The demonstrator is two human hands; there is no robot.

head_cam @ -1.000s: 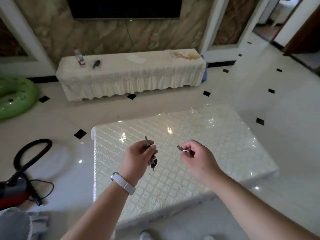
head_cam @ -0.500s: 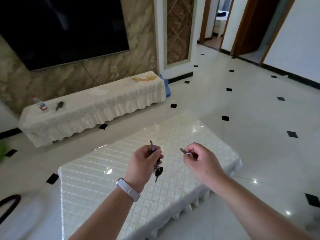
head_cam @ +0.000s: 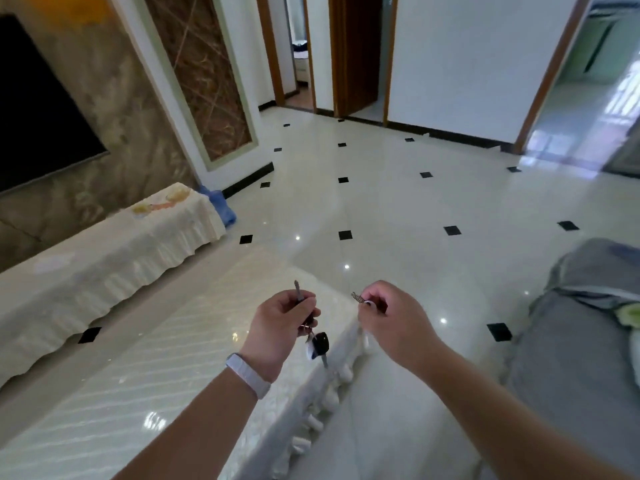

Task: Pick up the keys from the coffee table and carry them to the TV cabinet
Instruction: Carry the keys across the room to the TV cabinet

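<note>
I see the coffee table (head_cam: 145,382) under a glossy quilted white cover, nothing lying on it. The TV cabinet (head_cam: 86,265) carries a yellowish item (head_cam: 157,204) at its far end.

A dark television (head_cam: 38,109) hangs on marble wall; grey sofa (head_cam: 581,341) sits at right.

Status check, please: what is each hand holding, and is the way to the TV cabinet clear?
Left hand shut on key bunch. Right hand pinching single key. Coffee table between person and TV cabinet.
</note>
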